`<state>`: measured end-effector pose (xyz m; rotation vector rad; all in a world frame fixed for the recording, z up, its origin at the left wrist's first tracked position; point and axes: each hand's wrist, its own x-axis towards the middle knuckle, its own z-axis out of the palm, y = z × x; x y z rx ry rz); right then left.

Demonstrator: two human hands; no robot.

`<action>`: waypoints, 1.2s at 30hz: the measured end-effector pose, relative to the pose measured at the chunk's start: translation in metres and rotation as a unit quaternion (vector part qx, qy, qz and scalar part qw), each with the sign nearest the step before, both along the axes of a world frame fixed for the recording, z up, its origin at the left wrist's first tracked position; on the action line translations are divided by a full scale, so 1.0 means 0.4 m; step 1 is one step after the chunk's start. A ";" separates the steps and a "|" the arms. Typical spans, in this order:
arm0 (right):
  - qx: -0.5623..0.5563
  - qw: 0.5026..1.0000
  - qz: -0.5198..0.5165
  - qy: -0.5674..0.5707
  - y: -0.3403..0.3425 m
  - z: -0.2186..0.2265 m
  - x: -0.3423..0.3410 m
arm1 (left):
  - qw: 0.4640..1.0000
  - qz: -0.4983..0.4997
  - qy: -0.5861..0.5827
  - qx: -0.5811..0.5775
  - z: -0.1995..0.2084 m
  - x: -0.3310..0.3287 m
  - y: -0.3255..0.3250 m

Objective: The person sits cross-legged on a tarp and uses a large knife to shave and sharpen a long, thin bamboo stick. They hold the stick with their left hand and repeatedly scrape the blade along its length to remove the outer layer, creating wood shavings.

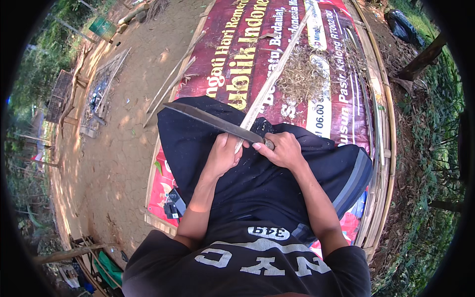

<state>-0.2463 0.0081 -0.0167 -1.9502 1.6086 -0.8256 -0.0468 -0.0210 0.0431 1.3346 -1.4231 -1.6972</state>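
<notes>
Two bare hands meet over the lap of a person seated on a red printed banner (257, 44), and much of the work between them is hard to make out: the handle of the long knife (208, 119) is buried inside the right hand (284, 148), whose fingers are curled shut around it, and the near end of the bamboo strip (277, 74) vanishes under the left hand (222, 153), which is closed over it with the thumb pressed along the top. The legs are hidden under dark cloth (247, 183). The strip itself is pale, thin and straight, running from the lap away across the banner toward its far edge, where its tip blurs into the bent rim of the view. The knife's dark, dull blade lies across the strip just beyond the left hand and points out to the banner's left side. A heap of dry, curled shavings (302, 74) lies on the banner just right of the strip. Further bamboo strips (170, 84) rest along the banner's left edge, on bare earth.
</notes>
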 end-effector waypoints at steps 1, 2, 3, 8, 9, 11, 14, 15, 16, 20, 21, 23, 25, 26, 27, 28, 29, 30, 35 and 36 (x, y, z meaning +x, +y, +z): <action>-0.039 0.999 -0.003 -0.014 -0.014 -0.022 -0.008 | 1.000 -0.008 -0.001 -0.002 0.007 -0.002 0.005; -0.077 0.997 -0.009 -0.029 -0.033 -0.051 -0.026 | 1.000 -0.009 -0.014 -0.021 0.017 0.004 0.001; -0.041 0.996 -0.045 -0.060 -0.058 -0.074 -0.051 | 0.999 -0.008 -0.026 -0.035 0.021 0.015 -0.003; 0.026 0.998 -0.062 -0.019 -0.065 -0.014 0.001 | 1.000 0.011 -0.002 -0.007 0.031 0.047 -0.024; -0.011 0.998 -0.045 -0.040 -0.045 -0.019 0.024 | 1.000 0.010 0.009 -0.001 0.029 0.042 -0.015; -0.044 0.998 0.006 -0.033 -0.020 -0.017 0.037 | 1.000 0.006 0.012 0.003 0.020 0.026 0.004; -0.035 0.996 -0.073 -0.045 -0.058 -0.078 -0.053 | 1.000 -0.017 0.017 0.006 0.030 0.028 0.028; 0.007 0.990 -0.140 -0.018 -0.090 -0.114 -0.086 | 1.000 -0.020 0.020 0.010 0.033 0.028 0.024; -0.003 0.987 -0.162 0.010 -0.124 -0.159 -0.126 | 0.999 -0.024 0.023 0.008 0.040 0.025 0.017; 0.041 0.993 -0.105 -0.025 -0.056 -0.010 -0.050 | 0.999 -0.018 0.044 0.027 0.016 0.038 0.033; -0.021 0.998 -0.053 -0.009 -0.042 -0.015 -0.023 | 0.999 -0.021 0.035 0.024 0.015 0.038 0.035; -0.044 0.998 0.036 0.001 -0.013 -0.016 0.006 | 1.000 -0.021 0.014 0.014 0.026 0.059 0.036; -0.064 0.998 0.012 -0.015 -0.026 -0.034 -0.009 | 0.999 -0.036 0.027 0.022 0.049 0.080 0.035; -0.056 0.997 -0.033 -0.046 -0.039 -0.050 -0.022 | 0.998 -0.046 0.023 0.021 0.060 0.099 0.040; -0.020 0.993 -0.099 -0.062 -0.062 -0.061 -0.041 | 0.998 -0.054 0.023 0.012 0.068 0.109 0.036; 0.015 0.984 -0.163 -0.076 -0.090 -0.065 -0.063 | 0.998 -0.062 0.025 0.001 0.072 0.113 0.032; 0.024 0.981 -0.173 -0.089 -0.098 -0.056 -0.080 | 0.998 -0.063 0.024 -0.018 0.065 0.117 0.038; 0.030 0.977 -0.187 -0.100 -0.098 -0.039 -0.088 | 0.996 -0.083 0.016 -0.013 0.056 0.119 0.035; 0.007 0.993 -0.093 -0.077 -0.019 -0.006 -0.004 | 0.985 -0.072 0.119 0.099 0.033 0.102 0.029; 0.026 0.996 -0.061 -0.060 -0.003 0.004 0.009 | 0.986 -0.056 0.115 0.111 0.019 0.098 0.027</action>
